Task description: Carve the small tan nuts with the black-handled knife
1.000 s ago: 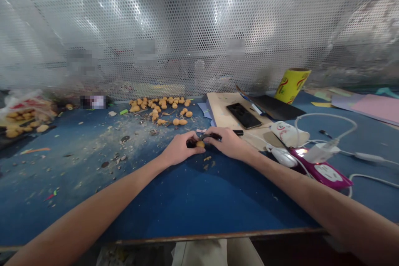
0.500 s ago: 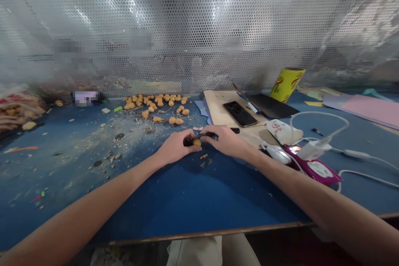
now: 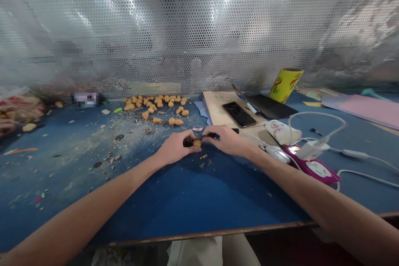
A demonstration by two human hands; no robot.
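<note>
My left hand [image 3: 175,148] and my right hand [image 3: 227,140] meet over the blue work mat [image 3: 199,191]. Between the fingertips sits a small round orange nut [image 3: 196,143], with a dark piece [image 3: 188,143] at its left. My right hand grips a black-handled knife [image 3: 215,134]; its handle end pokes out to the right, and the fingers hide the blade. My left hand holds the nut. Farther up the mat lies a scattered pile of similar orange nuts [image 3: 154,106].
Shavings and debris litter the mat's left side. To the right are a wooden board [image 3: 215,106] with a black phone [image 3: 238,114], a white mouse [image 3: 277,154], white cables and a purple pad [image 3: 318,169]. A perforated metal screen [image 3: 199,29] stands behind.
The whole view has drifted slightly, so the table items sit a little farther left. My hands stay together around the nut and knife, with little visible movement.
</note>
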